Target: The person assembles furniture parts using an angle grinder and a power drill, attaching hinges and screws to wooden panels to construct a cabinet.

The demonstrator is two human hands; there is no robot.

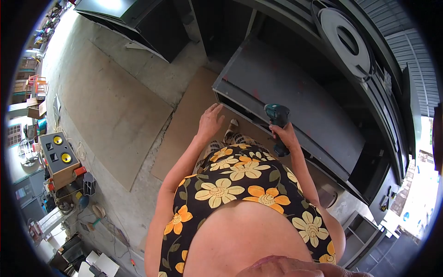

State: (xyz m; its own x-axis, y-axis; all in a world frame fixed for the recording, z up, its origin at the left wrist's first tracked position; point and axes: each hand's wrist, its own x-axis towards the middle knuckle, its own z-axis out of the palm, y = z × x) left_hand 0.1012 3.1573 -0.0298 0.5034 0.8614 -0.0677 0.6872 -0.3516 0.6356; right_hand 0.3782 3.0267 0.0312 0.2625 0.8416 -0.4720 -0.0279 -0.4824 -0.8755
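My right hand point(286, 135) is wrapped round the grip of a teal and black cordless drill point(277, 113). The drill is held over the near edge of a long dark grey cabinet panel point(295, 92), its front end toward the panel. Whether its tip touches the panel cannot be made out. Near the panel's left corner, my left hand point(211, 121) holds nothing, with its fingers apart. Small reddish marks dot the panel's surface. A dark gap runs along its near side.
Brown boards point(115, 111) lie on the concrete floor at left. A dark cabinet point(152, 27) stands at the top. A coiled white band point(346, 39) rests at upper right. A speaker box with yellow cones point(60, 154) and cables are at far left.
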